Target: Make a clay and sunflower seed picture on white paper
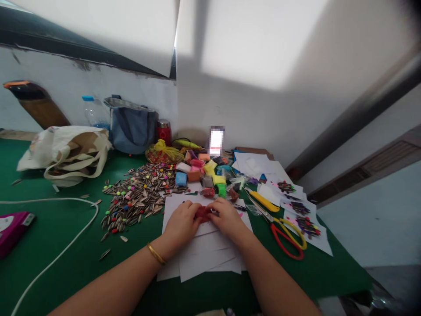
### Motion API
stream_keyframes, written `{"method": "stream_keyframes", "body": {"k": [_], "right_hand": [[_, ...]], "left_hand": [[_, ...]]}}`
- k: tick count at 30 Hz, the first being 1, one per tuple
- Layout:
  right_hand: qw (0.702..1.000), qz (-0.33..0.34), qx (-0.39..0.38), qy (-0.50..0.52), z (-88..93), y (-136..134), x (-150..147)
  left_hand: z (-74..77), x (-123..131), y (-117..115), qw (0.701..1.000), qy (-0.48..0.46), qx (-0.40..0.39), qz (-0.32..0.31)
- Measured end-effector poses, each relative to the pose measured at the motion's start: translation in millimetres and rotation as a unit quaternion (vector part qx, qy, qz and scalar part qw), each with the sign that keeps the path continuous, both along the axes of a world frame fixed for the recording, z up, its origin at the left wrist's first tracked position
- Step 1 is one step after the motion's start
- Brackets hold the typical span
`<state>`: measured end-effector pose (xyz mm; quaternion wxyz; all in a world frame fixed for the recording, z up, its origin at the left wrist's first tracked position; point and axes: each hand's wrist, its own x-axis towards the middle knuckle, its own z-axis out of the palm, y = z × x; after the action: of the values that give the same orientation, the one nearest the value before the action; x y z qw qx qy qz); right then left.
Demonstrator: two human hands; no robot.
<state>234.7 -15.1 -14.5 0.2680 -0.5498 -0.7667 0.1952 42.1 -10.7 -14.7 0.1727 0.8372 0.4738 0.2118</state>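
My left hand (183,220) and my right hand (226,220) meet over the white paper sheets (210,254). Between their fingertips they pinch a small dark red piece of modelling clay (204,213); whether it is still in a wrapper I cannot tell. Just beyond the hands lie several coloured clay packets, such as a blue one (180,179), a green one (221,189) and a yellow one (219,179). Left of the sheets spreads a heap of striped sunflower seeds (138,193) mixed with small coloured balls.
Scissors with red and yellow handles (289,239) and a yellow utility knife (265,201) lie to the right. Beyond them are papers with seed decorations (307,226). A lit phone (216,141), blue bag (133,125), white bag (72,153) and white cable (62,252) are around.
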Motion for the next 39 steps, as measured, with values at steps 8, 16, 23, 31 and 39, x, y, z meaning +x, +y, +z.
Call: {"method": "stream_keyframes", "body": {"k": [8,16,23,31,39], "right_hand": [[0.997,0.038,0.020,-0.068,3.7,-4.3,-2.6],[0.972,0.102,0.096,-0.191,15.9,-19.4,-9.8],[0.967,0.101,0.104,-0.211,14.7,-20.0,-13.4],[0.967,0.112,0.119,-0.197,16.6,-22.0,-15.0],[0.966,0.105,0.108,-0.210,12.9,-21.9,-17.5]], "left_hand": [[-12.8,-11.8,15.1,0.995,-0.093,-0.028,0.035],[-10.4,-26.9,29.1,0.992,-0.110,-0.054,0.038],[-1.9,-27.9,25.4,0.997,-0.036,-0.060,0.019],[-2.8,-26.7,24.4,0.999,-0.003,-0.044,0.014],[-4.2,-26.9,23.1,0.999,0.004,-0.035,0.011]]}}
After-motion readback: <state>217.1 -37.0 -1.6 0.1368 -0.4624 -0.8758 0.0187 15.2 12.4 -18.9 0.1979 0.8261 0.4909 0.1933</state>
